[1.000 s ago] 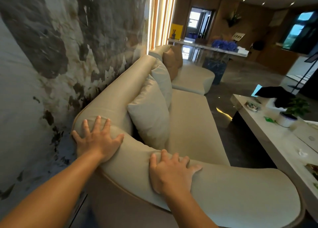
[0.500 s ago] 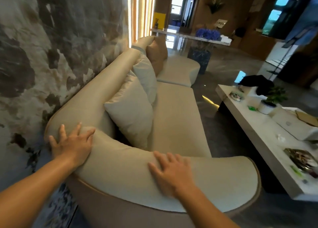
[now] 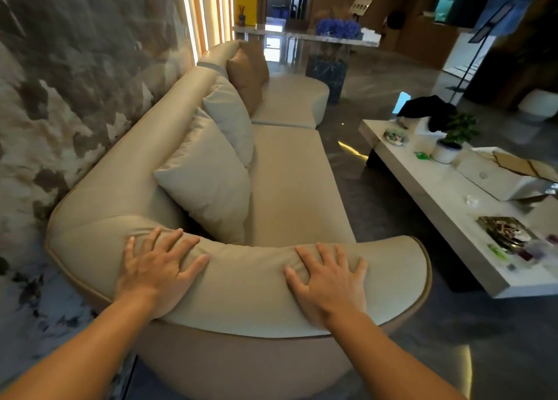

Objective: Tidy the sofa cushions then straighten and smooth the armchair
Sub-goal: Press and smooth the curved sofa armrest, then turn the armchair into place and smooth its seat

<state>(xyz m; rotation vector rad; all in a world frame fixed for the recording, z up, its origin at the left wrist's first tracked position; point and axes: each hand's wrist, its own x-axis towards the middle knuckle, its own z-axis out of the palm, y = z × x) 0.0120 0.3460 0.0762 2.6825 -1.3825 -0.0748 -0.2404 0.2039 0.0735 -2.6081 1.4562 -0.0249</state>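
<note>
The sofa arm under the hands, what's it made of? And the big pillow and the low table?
Sofa arm: probably smooth beige leather or faux leather; it has a soft sheen and wrinkles by the left hand.
Big pillow: looks like matte woven fabric, softly creased.
Low table: seems polished white stone or a look-alike; hard, glossy top.

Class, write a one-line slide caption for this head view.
Left hand and right hand press flat on the beige sofa's armrest, cushions lined along its back.
</note>
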